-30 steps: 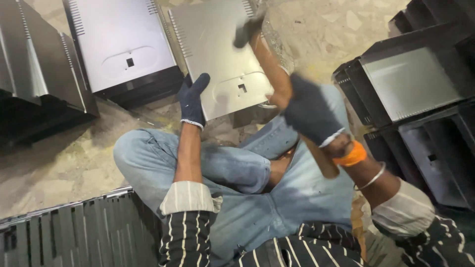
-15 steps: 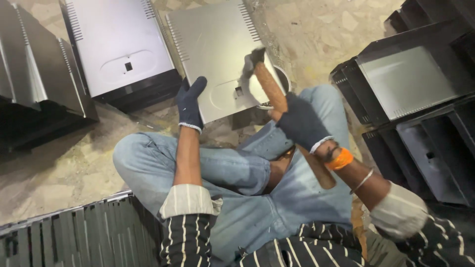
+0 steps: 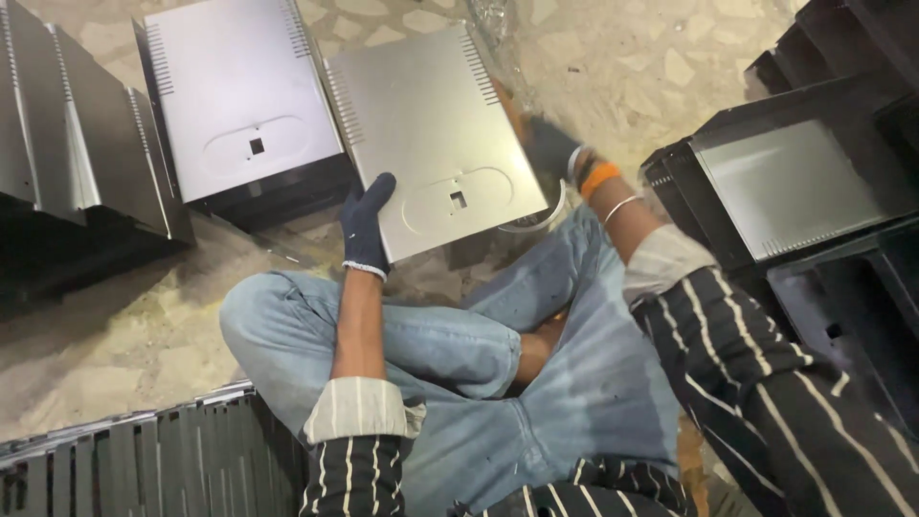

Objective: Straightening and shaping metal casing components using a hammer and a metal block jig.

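right hand [image 3: 553, 146] has swung its hammer down behind the panel [image 3: 431, 134].

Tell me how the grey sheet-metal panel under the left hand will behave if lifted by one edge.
The panel looks thin, flat and folded at its edges, so probably stiff, flexing only slightly. Its smooth bare surface may slide, though the gloved left hand should grip it. It seems light for its size; the vent slots and edges could be sharp.

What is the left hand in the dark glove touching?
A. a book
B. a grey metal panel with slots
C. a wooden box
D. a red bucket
B: the gloved left hand rests on the lower left edge of the grey metal panel, which has rows of slots along its sides.
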